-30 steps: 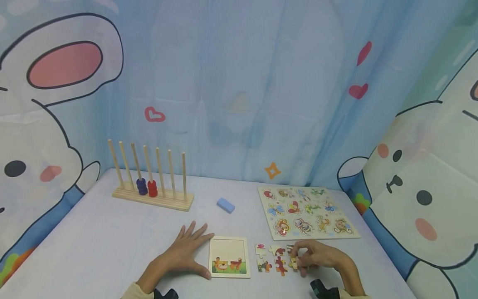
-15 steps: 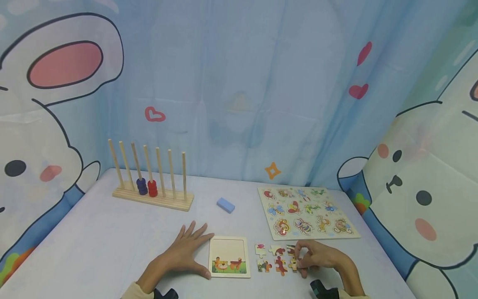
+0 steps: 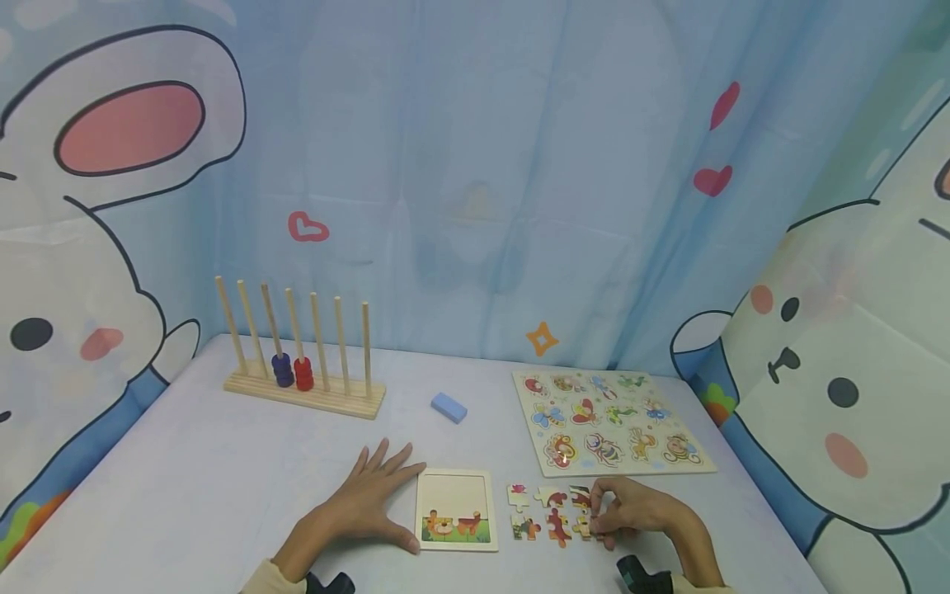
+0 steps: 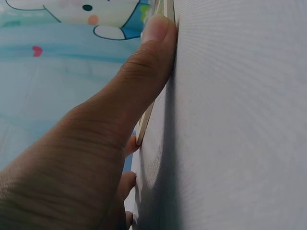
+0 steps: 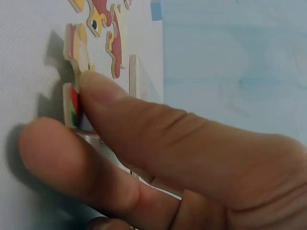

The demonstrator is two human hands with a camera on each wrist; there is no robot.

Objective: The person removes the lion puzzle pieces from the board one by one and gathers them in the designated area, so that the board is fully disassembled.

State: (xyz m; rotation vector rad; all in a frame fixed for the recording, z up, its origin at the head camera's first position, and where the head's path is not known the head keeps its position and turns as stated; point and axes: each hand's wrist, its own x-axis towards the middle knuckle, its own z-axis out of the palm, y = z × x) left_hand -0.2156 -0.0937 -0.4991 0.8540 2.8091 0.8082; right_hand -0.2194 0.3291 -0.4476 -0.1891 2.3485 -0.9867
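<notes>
My left hand [image 3: 367, 505] lies spread on the table, its thumb and index fingertip touching the left edge of a small wooden puzzle tray [image 3: 454, 492]. Assembled pieces with an animal picture fill the lower part of that tray. To its right lie several loose jigsaw pieces [image 3: 558, 528]. At the right end of them my right hand [image 3: 637, 505] pinches a jigsaw piece [image 5: 76, 45]. In the right wrist view the thumb lies over that piece, which casts a shadow on the table. The fingers hide part of it.
A larger board [image 3: 573, 429] with animal and insect pictures lies behind the right hand. A blue block [image 3: 449, 408] sits farther back in the middle. At the back left stands a wooden peg rack [image 3: 334, 403] with blue and red beads. A curtain borders the table.
My right hand has shifted slightly to the right, uncovering more of the pieces beside it. The left hand and the puzzle tray have stayed in place.
</notes>
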